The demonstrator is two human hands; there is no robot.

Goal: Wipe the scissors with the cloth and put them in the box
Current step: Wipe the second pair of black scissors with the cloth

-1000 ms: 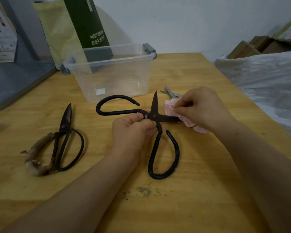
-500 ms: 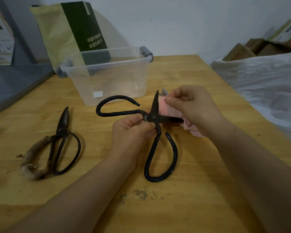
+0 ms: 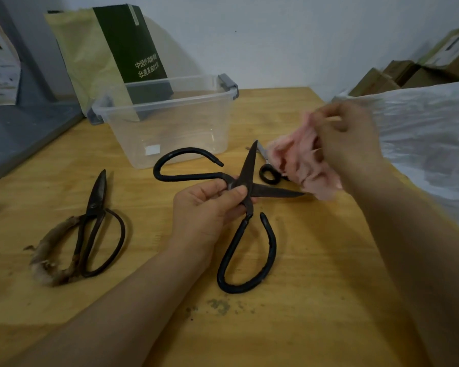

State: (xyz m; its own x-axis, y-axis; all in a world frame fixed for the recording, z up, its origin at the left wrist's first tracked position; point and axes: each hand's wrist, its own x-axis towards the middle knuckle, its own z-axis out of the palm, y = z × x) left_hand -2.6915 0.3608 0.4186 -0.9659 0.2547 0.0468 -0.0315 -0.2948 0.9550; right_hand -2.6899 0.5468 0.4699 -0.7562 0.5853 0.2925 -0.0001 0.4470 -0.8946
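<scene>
Black iron scissors [image 3: 249, 168] are being held wide open near the middle of the wooden surface [image 3: 316, 287], one blade pointing to 12 o'clock and the other to 3 o'clock, the handle loops reaching towards 10 and 6 o'clock. The left hand [image 3: 204, 207] is gripping them at the pivot, its fingers [image 3: 212, 190] and thumb clamped round the joint. At 2 o'clock from the pivot the right hand [image 3: 347, 144] is pinching a bunched pink cloth [image 3: 300, 162], blurred and hanging just beside the tip of the 3 o'clock blade; whether it is touching I cannot tell. A clear box [image 3: 175, 133] is standing at 11 o'clock, nothing showing inside, with a green bag [image 3: 127, 43] leaning behind it. Old scissors [image 3: 97, 193] with a wrapped handle are lying at 9 o'clock. Small scissors [image 3: 269, 176] are partly hiding behind the cloth.
</scene>
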